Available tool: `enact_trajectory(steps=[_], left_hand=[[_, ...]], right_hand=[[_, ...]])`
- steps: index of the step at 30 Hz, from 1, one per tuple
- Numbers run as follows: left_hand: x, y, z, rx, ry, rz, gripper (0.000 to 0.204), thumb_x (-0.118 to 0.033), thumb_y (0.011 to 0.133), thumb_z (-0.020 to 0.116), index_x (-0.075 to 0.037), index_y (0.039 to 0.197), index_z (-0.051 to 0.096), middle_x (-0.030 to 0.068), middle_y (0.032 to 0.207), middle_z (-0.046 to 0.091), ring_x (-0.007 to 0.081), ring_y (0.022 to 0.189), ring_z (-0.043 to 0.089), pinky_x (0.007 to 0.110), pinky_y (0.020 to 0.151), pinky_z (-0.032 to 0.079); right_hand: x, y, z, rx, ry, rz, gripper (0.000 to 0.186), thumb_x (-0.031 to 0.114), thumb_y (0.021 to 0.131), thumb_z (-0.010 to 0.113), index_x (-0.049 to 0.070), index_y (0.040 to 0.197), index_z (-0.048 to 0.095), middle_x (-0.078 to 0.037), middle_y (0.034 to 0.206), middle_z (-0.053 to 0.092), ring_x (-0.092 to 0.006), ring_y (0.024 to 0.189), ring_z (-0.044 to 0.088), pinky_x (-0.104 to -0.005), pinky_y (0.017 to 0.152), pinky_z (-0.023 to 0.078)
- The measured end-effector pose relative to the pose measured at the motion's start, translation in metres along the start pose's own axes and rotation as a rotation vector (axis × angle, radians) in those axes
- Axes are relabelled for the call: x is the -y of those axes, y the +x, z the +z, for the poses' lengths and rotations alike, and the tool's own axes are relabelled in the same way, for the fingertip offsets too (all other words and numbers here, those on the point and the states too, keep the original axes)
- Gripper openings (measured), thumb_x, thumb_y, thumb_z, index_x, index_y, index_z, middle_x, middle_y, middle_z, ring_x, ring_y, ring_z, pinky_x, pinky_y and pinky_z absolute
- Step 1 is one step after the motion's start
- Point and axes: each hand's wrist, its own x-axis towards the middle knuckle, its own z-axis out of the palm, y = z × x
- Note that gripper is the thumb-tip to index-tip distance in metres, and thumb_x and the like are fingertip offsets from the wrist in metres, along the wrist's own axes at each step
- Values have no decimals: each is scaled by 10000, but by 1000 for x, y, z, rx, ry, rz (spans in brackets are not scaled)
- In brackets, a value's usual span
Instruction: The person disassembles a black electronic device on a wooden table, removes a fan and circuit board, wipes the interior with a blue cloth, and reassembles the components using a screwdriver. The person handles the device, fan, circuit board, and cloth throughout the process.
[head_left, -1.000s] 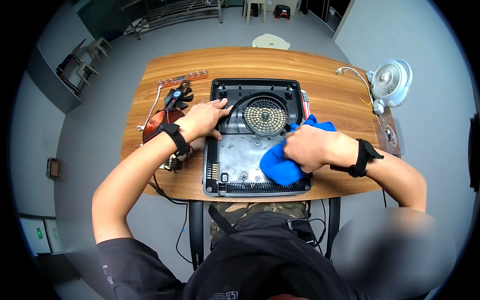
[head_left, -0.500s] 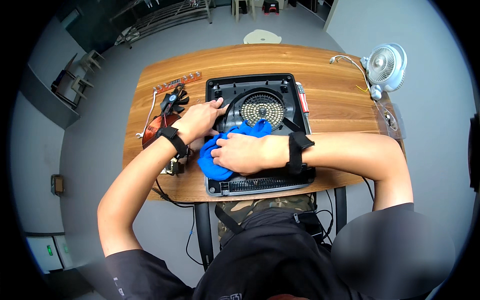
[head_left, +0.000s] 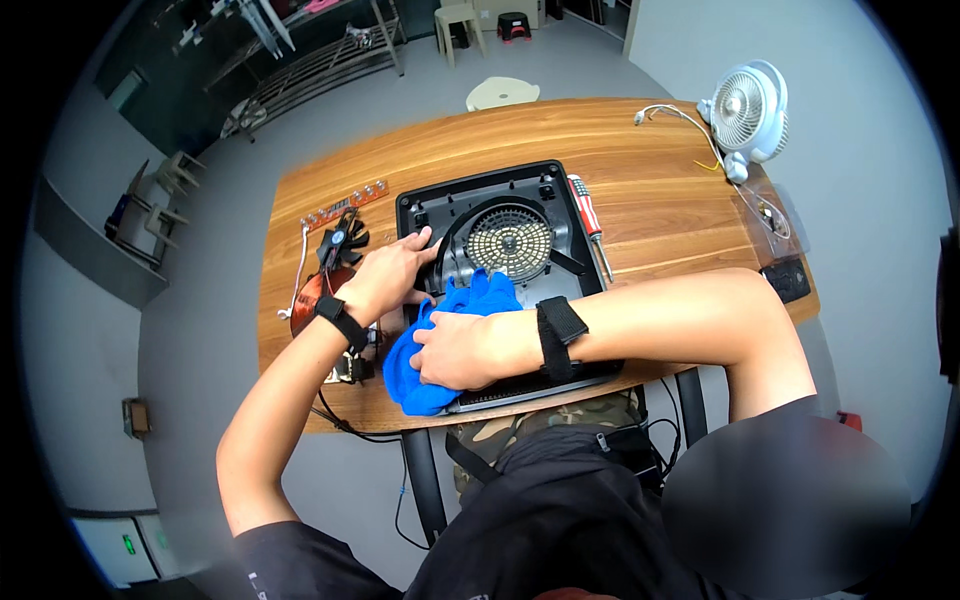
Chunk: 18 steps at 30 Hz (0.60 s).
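A black plastic appliance housing (head_left: pixel 430 205) lies with its inner side up on the wooden table, a round vent grille (head_left: pixel 509 244) at its far part. My right hand (head_left: pixel 460 350) presses a bunched blue cloth (head_left: pixel 410 385) onto the housing's near left corner, its fingers curled into the fabric. Part of the cloth hangs over the near edge. My left hand (head_left: pixel 385 280) rests on the housing's left rim with fingers spread, thumb close to the cloth. Just left of that hand lie a small black fan (head_left: pixel 343 240) and a copper coil (head_left: pixel 310 305), partly hidden by my wrist.
An orange circuit board strip (head_left: pixel 345 203) lies at the far left of the table (head_left: pixel 660 230). Along the housing's right side is a red-and-white-handled screwdriver (head_left: pixel 586 213). A white desk fan (head_left: pixel 742 110) with its cable stands far right, above a clear plastic tray (head_left: pixel 772 215).
My right hand has drawn the cloth toward me, so it now covers the housing's near left corner. My left hand stays on the rim. The whole view has tilted slightly.
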Motion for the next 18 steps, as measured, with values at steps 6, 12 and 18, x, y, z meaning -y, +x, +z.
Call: enact_trajectory(steps=[6, 12, 18], left_hand=[[0, 1, -3, 8, -6, -11, 993, -362, 634, 895, -158, 1502, 457, 175, 1566, 405, 351, 1357, 494, 438, 1071, 484], [-3, 1, -3, 27, 15, -22, 997, -388, 652, 888, -160, 1513, 441, 182, 1567, 400, 348, 1364, 488, 435, 1083, 475], [-6, 3, -5, 6, -45, -9, 873, -348, 655, 894, -89, 1410, 540, 172, 1571, 395, 358, 1338, 505, 434, 1064, 487]], right_hand=[[-16, -27, -9, 106, 0, 127, 294, 193, 796, 738, 98, 1074, 739, -28, 1125, 681, -255, 1155, 585, -425, 921, 482], [3, -52, -1, 10, 71, 35, 323, 190, 832, 698, 116, 1147, 709, -19, 1161, 648, -255, 1174, 547, -426, 933, 461], [-4, -40, 25, -96, -57, -6, 256, 227, 890, 671, 125, 1116, 733, 3, 1172, 662, -238, 1185, 556, -432, 934, 450]])
